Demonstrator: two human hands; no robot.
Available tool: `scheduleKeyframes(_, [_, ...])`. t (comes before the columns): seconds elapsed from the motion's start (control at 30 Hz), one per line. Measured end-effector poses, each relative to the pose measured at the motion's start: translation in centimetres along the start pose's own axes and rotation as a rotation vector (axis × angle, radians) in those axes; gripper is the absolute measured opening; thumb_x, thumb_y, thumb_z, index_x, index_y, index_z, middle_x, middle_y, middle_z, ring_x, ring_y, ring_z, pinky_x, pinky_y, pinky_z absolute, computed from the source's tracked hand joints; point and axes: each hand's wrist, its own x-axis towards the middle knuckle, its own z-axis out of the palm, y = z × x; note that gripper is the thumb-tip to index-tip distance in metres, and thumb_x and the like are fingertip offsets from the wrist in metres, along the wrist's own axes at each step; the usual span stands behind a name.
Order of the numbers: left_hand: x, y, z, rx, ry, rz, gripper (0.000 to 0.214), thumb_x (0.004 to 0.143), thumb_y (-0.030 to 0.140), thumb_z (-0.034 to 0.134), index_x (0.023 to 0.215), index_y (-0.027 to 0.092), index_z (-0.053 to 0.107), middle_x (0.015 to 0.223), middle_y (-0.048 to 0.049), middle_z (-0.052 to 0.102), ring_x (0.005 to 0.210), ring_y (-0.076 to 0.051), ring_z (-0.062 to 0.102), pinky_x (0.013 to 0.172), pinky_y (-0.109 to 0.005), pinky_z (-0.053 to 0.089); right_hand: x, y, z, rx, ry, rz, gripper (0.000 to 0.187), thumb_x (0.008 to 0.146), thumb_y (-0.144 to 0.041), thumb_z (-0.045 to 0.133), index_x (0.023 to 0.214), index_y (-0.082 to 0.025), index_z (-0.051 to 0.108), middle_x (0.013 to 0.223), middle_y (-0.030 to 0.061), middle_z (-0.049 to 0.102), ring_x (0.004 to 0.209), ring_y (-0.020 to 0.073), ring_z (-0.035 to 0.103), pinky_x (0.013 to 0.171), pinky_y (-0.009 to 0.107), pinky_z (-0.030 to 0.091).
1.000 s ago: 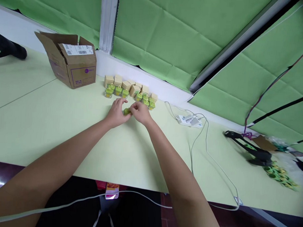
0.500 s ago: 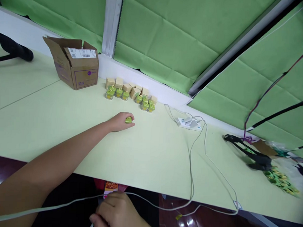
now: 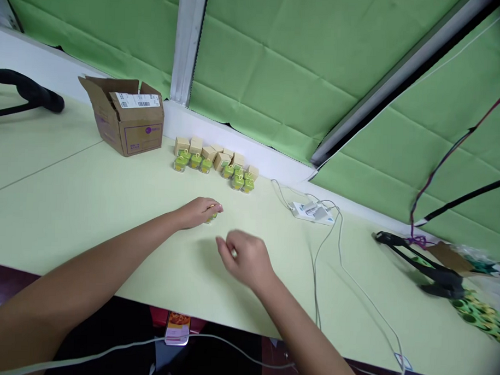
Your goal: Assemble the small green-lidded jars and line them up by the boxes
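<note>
Fingers of the left hand (image 3: 199, 212) clasp a jar (image 3: 210, 219). At its four o'clock, the right hand (image 3: 246, 257) curls its fingers, contents unclear.

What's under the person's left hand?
Part of a small green container peeks out beneath the left hand. The hand covers the rest, so whether it touches the table can't be seen.
</note>
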Motion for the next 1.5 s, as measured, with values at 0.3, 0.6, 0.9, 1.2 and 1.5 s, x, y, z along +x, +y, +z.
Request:
scheduleKeyframes(0.3, [-0.1,0.6,0.3,-0.066,0.053,-0.013,0.058,0.103,0.065,0.036,0.102,0.021,0.072,0.103,-0.0058,0.076,0.096,-0.024,0.069,0.088,-0.035,0.054,4.1,5.2,7.4,0.514,0.024,0.361,0.059,0.082,-0.046,0.076,0.132,-0.023,0.055,0.12,0.0103,0.069,0.096,0.0221,0.065,0.08,0.037,0.056])
scheduleKeyframes(0.6, [0.8,0.2,0.1,-0.39,0.392,-0.093,0.067,0.094,0.076,0.05,0.113,0.015,0.072,0.123,-0.0138,0.075,0.112,-0.026,0.071,0.107,-0.043,0.054,4.7,6.6,5.9,0.44,-0.008,0.498,0.048,0.075,-0.053,0.08,0.111,-0.025,0.065,0.091,0.0013,0.068,0.075,0.0174,0.057,0.069,0.032,0.05])
scheduleKeyframes(0.9, [1.2,0.5,-0.3,-0.749,0.317,-0.376,0.055,0.094,0.067,0.06,0.102,0.014,0.07,0.114,-0.0143,0.077,0.081,-0.019,0.075,0.093,-0.043,0.062,4.1,7.8,4.7,0.077,0.154,0.562,0.055,0.088,-0.04,0.066,0.138,-0.018,0.055,0.143,0.0206,0.059,0.135,0.0371,0.053,0.112,0.055,0.046])
scheduleKeyframes(1.2, [0.3,2.2,1.2,-0.883,0.231,-0.324,0.052,0.088,0.066,0.067,0.105,0.017,0.075,0.126,-0.0126,0.074,0.119,-0.029,0.067,0.099,-0.042,0.055,3.7,2.9,5.0,0.761,0.125,0.482,0.039,0.088,-0.049,0.071,0.115,-0.022,0.067,0.108,0.0069,0.075,0.086,0.0182,0.069,0.074,0.032,0.059])
scheduleKeyframes(1.5, [0.3,2.4,2.3,-0.915,0.12,-0.309,0.062,0.087,0.073,0.065,0.108,0.015,0.072,0.111,-0.012,0.075,0.11,-0.028,0.068,0.101,-0.045,0.053,3.9,3.3,5.2,0.835,0.28,0.58,0.04,0.08,-0.04,0.08,0.114,-0.021,0.072,0.111,0.0088,0.076,0.089,0.0194,0.072,0.077,0.035,0.063])
